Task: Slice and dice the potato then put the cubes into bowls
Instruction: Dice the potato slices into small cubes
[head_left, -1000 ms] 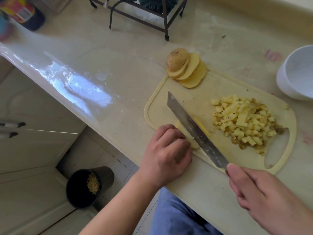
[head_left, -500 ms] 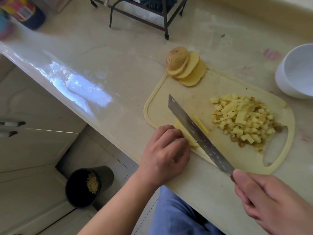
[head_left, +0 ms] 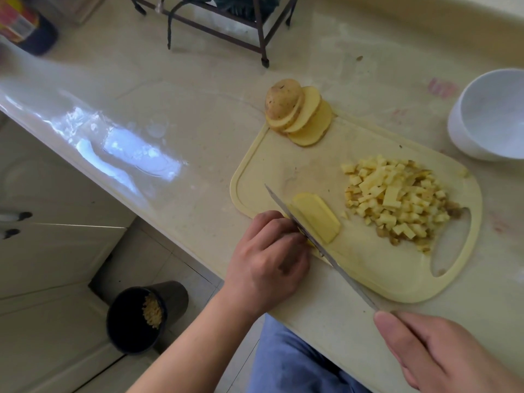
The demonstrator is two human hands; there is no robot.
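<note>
A pale yellow cutting board (head_left: 283, 154) lies on the counter. A potato slice (head_left: 317, 215) lies flat near its front left, and the knife (head_left: 326, 251) has its blade down through the slice's left side. My left hand (head_left: 269, 259) holds the slice's left part with curled fingers, right beside the blade. My right hand (head_left: 445, 353) grips the knife handle at the lower right. A heap of potato cubes (head_left: 397, 202) covers the board's right side. Several uncut slices with the potato end (head_left: 297, 114) lean at the board's far corner. A white bowl (head_left: 487, 114) stands at the right.
A dark metal rack (head_left: 255, 32) stands on the counter at the back. A dark container (head_left: 25, 26) sits at the far left. The counter edge runs diagonally on the left; below it a black bin (head_left: 141, 316) with peelings stands on the floor.
The knife blade has come down and moved left, cutting into the slice, so more of the slice shows to its right. My left hand has stayed on the slice.
</note>
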